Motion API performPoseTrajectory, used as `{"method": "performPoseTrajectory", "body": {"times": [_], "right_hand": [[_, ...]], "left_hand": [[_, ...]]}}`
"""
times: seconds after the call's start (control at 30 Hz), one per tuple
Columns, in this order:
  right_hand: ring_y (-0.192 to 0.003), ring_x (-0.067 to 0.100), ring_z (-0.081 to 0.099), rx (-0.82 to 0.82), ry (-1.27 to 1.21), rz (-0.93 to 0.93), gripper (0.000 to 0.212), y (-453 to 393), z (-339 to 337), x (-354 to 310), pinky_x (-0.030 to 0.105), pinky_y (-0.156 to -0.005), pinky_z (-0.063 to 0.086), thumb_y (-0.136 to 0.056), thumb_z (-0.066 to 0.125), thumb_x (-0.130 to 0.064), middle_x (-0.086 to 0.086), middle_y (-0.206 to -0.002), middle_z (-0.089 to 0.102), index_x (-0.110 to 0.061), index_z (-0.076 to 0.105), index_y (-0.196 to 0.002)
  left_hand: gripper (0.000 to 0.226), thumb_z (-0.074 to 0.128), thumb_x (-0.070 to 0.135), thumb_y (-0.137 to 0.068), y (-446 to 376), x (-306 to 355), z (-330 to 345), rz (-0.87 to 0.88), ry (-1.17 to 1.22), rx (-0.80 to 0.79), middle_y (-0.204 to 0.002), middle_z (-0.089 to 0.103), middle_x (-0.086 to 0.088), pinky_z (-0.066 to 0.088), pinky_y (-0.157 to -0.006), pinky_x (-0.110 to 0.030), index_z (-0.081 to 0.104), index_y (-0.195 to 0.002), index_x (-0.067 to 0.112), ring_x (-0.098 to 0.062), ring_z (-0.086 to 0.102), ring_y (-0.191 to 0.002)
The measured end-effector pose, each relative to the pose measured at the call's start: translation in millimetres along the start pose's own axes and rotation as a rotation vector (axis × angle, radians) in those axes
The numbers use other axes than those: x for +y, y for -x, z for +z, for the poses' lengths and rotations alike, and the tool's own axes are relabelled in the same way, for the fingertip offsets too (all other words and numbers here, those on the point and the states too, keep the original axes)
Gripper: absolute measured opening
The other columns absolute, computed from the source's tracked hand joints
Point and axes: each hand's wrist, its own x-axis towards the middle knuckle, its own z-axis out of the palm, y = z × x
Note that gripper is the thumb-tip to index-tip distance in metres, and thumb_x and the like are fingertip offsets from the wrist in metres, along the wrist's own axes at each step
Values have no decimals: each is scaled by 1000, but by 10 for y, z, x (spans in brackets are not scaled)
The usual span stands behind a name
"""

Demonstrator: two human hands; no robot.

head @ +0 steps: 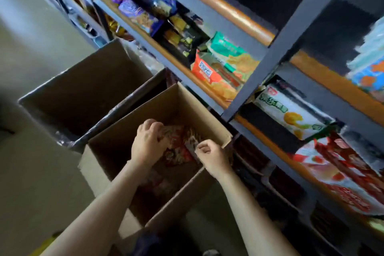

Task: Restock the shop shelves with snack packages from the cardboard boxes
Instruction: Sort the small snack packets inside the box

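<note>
Red crinkled snack packages (pixel 178 147)

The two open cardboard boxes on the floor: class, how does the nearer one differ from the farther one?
The nearer box shows red snack packets inside; the farther box shows only a dark, apparently empty interior. Both hands, left hand and right hand, reach into the nearer box; none touches the farther box. Both are plain brown, open-topped, beside the shelves.

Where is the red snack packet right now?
The red snack packet sits inside the nearer cardboard box, low centre, gripped between the left hand and right hand.
</note>
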Motion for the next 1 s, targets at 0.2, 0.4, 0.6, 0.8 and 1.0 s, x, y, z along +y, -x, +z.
{"method": "performPoseTrajectory", "body": {"times": [0.2, 0.4, 0.6, 0.8, 1.0], "right_hand": [[-114, 21, 56, -54, 64, 159, 29, -887, 671, 120, 33, -91, 49, -92, 67, -29, 3, -128, 57, -24, 55, -118], [-136, 34, 44, 64, 198, 408, 84, -1840, 1096, 600, 44, -110, 41, -85, 71, -50, 14, -149, 44, -10, 35, -149], [-133, 35, 48, 207, 173, 530, 97, -2342, 1357, 1134, 42, -107, 43, -74, 83, -47, 19, -145, 46, -1, 34, -145], [-136, 36, 42, 220, 310, 572, 95, -2451, 1518, 1255, 41, -106, 40, -76, 79, -51, 18, -147, 41, -6, 33, -146], [-126, 34, 56, 149, 301, 631, 71, -2348, 1615, 1217, 39, -94, 49, -82, 77, -43, 15, -138, 55, -10, 47, -137]], "left_hand": [[84, 70, 31, -88, -471, -648, 219, 48, -212, 18, -169, 12, -12, 10, -126, -48, 28, -159, 14, -30, 2, -157], [90, 64, 34, -91, -898, -984, 534, 65, -371, 39, -169, 6, -14, -8, -125, -50, 13, -162, 14, -34, 1, -156], [91, 64, 37, -90, -954, -1252, 818, 154, -462, 204, -168, 13, -16, -16, -123, -44, 13, -161, 9, -36, 10, -154], [90, 59, 38, -89, -1006, -1354, 885, 182, -521, 257, -167, 16, -17, -14, -123, -44, 13, -161, 10, -35, 11, -153], [85, 54, 38, -94, -1006, -1359, 893, 201, -522, 283, -167, 18, -17, -11, -123, -45, 11, -161, 10, -35, 14, -153]]}}
